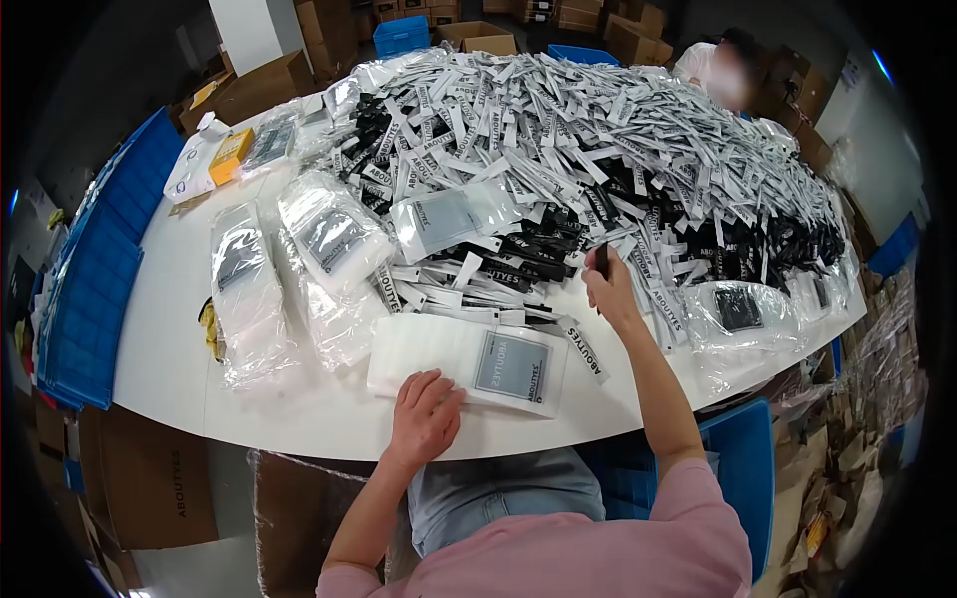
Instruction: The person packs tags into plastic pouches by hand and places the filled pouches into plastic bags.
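Note:
My left hand point(427, 417) lies on the lower edge of a stack of clear plastic bags point(424, 349), its fingers resting flat. The top bag has a grey printed panel point(510, 367) reading ABOUTYES. To the right, my right hand point(612, 289) is closed around a narrow black packet point(601, 261), held upright at the front edge of a large heap of packets. Its fingers hide part of that packet. One white ABOUTYES packet point(583, 351) lies beside the bag stack, below my right hand.
A high heap of white and black packets point(558, 130) covers the table's back. More plastic bags point(239, 289) lie at left, others point(743, 309) at right. An orange box point(231, 156) sits far left. Blue crates point(95, 269) flank the table point(179, 369). Another person point(713, 75) is behind the heap.

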Demonstrator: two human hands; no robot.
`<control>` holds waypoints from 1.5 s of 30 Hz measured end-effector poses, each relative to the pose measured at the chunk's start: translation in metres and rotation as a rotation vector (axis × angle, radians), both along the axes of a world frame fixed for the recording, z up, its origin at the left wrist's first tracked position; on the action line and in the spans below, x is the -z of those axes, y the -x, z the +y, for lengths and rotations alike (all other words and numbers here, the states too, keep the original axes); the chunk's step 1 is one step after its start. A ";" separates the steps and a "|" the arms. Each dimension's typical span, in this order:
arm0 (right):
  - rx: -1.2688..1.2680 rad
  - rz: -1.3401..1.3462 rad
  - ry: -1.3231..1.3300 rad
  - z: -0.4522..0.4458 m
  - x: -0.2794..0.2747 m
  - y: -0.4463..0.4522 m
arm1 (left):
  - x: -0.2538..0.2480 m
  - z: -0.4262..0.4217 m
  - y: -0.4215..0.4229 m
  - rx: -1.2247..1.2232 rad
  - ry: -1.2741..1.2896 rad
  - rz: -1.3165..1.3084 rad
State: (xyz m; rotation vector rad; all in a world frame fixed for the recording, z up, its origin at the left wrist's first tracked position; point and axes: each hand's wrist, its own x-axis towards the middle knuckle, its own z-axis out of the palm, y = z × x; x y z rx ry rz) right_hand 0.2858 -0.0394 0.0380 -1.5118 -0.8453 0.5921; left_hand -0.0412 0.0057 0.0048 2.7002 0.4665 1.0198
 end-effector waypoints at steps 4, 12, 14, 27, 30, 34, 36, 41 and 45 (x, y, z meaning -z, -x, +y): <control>0.006 -0.096 -0.018 -0.019 -0.002 0.013 | 0.002 0.000 0.000 -0.006 -0.013 0.007; -0.013 -0.411 0.213 -0.080 -0.008 0.030 | -0.001 -0.002 -0.002 -0.016 -0.046 0.020; -0.005 -0.795 0.234 -0.081 0.005 0.035 | 0.000 -0.002 -0.002 -0.009 -0.050 0.022; 0.007 0.074 0.075 -0.062 -0.006 0.049 | -0.019 -0.028 -0.051 -0.007 0.030 0.261; 0.127 -0.252 -0.147 -0.067 0.006 0.064 | -0.008 -0.017 -0.049 0.031 0.015 0.374; -0.001 -0.285 -0.004 -0.067 0.042 0.070 | -0.018 0.000 -0.038 0.094 0.019 0.440; 0.044 -0.148 -0.095 -0.066 0.037 0.069 | -0.022 0.010 -0.034 0.217 0.095 0.423; 0.034 -0.002 -0.187 -0.062 0.044 0.085 | -0.031 0.030 -0.031 0.149 0.509 0.126; 0.078 -0.165 0.022 -0.058 0.061 0.081 | -0.026 0.037 -0.031 -0.062 1.017 -0.288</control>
